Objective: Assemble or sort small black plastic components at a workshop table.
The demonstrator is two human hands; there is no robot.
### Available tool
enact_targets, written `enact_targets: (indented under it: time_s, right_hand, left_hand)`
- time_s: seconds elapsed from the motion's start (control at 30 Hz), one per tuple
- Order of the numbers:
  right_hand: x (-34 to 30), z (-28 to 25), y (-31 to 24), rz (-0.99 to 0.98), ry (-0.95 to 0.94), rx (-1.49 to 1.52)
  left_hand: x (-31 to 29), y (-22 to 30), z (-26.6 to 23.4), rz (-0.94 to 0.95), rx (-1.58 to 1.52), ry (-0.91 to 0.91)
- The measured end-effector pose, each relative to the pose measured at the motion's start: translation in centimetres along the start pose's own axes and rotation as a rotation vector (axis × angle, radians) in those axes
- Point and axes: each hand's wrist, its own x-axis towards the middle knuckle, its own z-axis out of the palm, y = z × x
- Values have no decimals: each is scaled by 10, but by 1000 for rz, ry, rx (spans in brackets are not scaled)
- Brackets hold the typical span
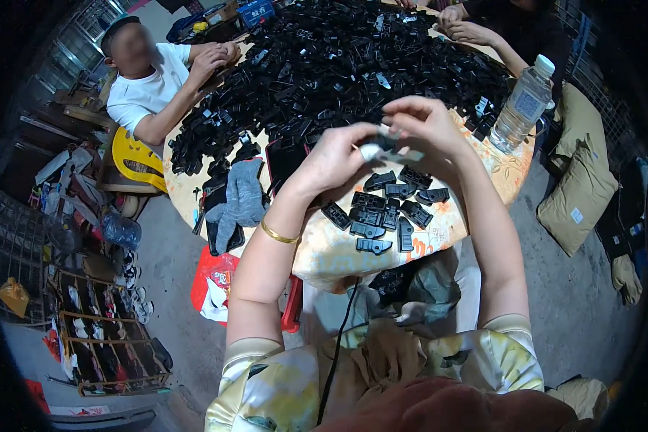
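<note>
My left hand (332, 157) and my right hand (433, 131) meet above the near side of a round table, at the edge of a big heap of black plastic parts (316, 72). The fingers of both are bent and drawn together around a small pale thing, too blurred and covered to name. A white wrap (370, 152) shows on my left thumb. Just below the hands lies a smaller group of black plastic pieces (368, 210), several of them with moulded slots. A gold bangle (280, 235) circles my left wrist.
A clear bottle (523, 104) with a white cap stands right of my right arm. Grey cloth gloves (242, 198) lie at the table's left edge. Across the table sit a person in a white shirt (147, 90) and another person, whose hands (468, 30) show. Tan sacks (577, 187) lie on the floor.
</note>
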Motion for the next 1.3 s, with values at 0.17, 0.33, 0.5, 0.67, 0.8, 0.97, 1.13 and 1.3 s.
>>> enact_targets:
  time_s: [0.17, 0.33, 0.5, 0.67, 0.8, 0.97, 1.13, 1.3]
  right_hand:
    - [10, 5, 22, -165, 88, -532]
    - [16, 27, 35, -291, -64, -932]
    - [14, 21, 30, -155, -38, -885]
    - [7, 10, 21, -142, 43, -846]
    - [8, -1, 21, -184, 74, -733]
    - [16, -17, 29, -129, 248, -456]
    - [28, -51, 26, -260, 582, -120]
    - [27, -83, 17, -294, 862, 208]
  left_hand:
    - [-5, -9, 6, 313, 142, -335]
    - [-3, -20, -42, -23, 361, 86]
    - [-8, -39, -32, -93, 705, 32]
    - [-4, -33, -7, -58, 849, 111]
    - [-4, -24, -4, -40, 819, 119]
    - [1, -24, 0, -28, 436, 152]
    - [20, -27, 21, 166, 565, 174]
    - [73, -3, 32, 101, 628, -9]
